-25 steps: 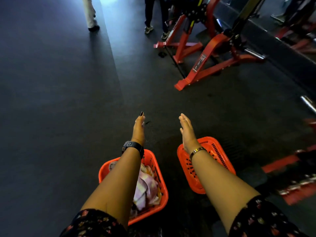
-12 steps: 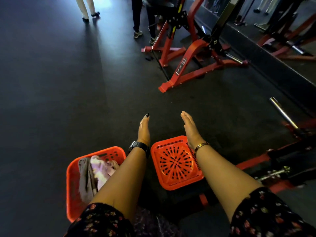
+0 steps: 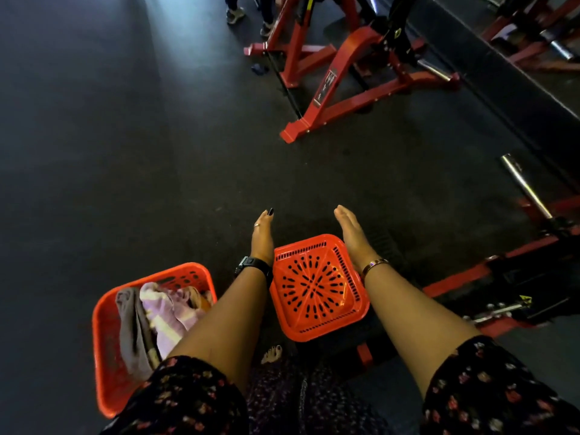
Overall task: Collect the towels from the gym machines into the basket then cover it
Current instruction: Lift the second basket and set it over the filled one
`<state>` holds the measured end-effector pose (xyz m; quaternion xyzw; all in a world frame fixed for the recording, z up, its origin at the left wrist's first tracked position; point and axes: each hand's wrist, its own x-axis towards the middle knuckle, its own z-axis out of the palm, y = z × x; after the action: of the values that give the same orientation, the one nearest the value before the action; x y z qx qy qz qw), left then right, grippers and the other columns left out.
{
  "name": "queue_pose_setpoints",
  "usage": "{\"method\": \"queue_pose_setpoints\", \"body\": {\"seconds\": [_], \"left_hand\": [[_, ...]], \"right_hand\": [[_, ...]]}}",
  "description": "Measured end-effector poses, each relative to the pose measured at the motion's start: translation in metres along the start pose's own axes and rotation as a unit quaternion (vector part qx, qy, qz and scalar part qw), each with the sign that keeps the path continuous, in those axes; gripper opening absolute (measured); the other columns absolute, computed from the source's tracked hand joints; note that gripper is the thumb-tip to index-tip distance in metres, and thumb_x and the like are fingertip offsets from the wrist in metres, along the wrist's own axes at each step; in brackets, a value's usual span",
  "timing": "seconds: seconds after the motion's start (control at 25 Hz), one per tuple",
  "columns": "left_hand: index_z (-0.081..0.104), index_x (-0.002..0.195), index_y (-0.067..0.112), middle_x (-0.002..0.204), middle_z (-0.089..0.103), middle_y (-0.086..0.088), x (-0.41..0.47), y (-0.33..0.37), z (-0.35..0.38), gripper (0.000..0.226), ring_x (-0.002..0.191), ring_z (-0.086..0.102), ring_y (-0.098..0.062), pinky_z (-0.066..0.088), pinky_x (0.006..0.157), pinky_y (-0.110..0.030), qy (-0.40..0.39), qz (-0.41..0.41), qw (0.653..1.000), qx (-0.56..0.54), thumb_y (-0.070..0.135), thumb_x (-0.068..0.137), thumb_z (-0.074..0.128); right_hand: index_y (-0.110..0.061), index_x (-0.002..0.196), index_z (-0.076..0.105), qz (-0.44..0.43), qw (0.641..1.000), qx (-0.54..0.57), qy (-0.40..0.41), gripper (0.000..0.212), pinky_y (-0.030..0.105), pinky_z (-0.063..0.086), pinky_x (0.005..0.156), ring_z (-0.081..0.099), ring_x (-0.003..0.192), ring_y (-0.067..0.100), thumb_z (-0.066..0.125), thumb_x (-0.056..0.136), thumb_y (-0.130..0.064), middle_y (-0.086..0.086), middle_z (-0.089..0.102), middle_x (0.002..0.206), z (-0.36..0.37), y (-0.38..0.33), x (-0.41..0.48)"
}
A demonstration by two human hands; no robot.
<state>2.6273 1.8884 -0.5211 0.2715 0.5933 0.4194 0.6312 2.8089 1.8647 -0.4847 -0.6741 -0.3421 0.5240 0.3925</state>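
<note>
An orange basket stands on the dark floor at lower left, holding a grey towel and a lilac striped towel. A second orange perforated basket sits to its right, on a dark bench edge, showing its slotted base. My left hand is stretched out flat above that basket's left side, fingers together and holding nothing. My right hand is stretched out flat above its right side, also holding nothing. My left forearm hides part of the towels.
A red gym machine frame stands ahead on the rubber floor. Another red and black machine with a chrome bar is close on the right. A person's feet are at the top. My bare toes show below.
The view has swung so both baskets sit further left and closer. My hands stay stretched out flat over the second basket, holding nothing.
</note>
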Motion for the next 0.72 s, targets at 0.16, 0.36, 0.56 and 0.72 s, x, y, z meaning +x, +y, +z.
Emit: {"method": "queue_pose_setpoints", "body": {"seconds": [0.16,0.36,0.56,0.72], "left_hand": [[0.040,0.140,0.014,0.146,0.042,-0.006,0.044,-0.024,0.006,0.054,0.135,0.039,-0.019,0.026,0.115,-0.036,0.028,-0.027,0.999,-0.018,0.040,0.092,0.045],[0.043,0.138,0.005,0.139,0.048,-0.021,0.085,-0.103,0.011,0.061,0.112,0.053,-0.022,0.037,0.108,-0.046,0.031,-0.121,0.991,-0.057,0.036,0.086,0.053],[0.046,0.133,0.005,0.138,0.045,-0.029,0.170,-0.211,0.015,0.082,0.127,0.044,-0.043,0.037,0.105,-0.060,0.018,-0.169,0.984,-0.060,0.053,0.068,0.064],[0.051,0.131,0.013,0.135,0.053,-0.019,0.240,-0.329,-0.006,0.099,0.126,0.050,-0.035,0.040,0.106,-0.055,0.052,-0.191,0.980,-0.028,0.069,0.053,0.073]], "right_hand": [[-0.013,0.148,0.029,0.029,0.999,-0.012,0.020,0.055,0.024,0.028,0.101,0.033,0.140,0.019,0.042,0.100,-0.035,0.007,0.034,0.153,-0.008,0.021,0.050],[-0.011,0.145,0.033,0.095,0.995,-0.024,0.027,0.052,0.029,0.035,0.103,0.042,0.130,0.017,0.045,0.099,-0.032,0.006,0.040,0.147,-0.014,0.095,0.092],[-0.011,0.146,0.032,0.120,0.990,-0.070,0.022,0.054,0.027,0.032,0.104,0.038,0.136,0.020,0.048,0.098,-0.031,0.009,0.037,0.150,-0.020,0.164,0.155],[-0.008,0.146,0.032,0.126,0.987,-0.097,0.034,0.052,0.024,0.036,0.094,0.045,0.121,0.014,0.047,0.099,-0.025,0.006,0.046,0.137,-0.038,0.229,0.197]]}}
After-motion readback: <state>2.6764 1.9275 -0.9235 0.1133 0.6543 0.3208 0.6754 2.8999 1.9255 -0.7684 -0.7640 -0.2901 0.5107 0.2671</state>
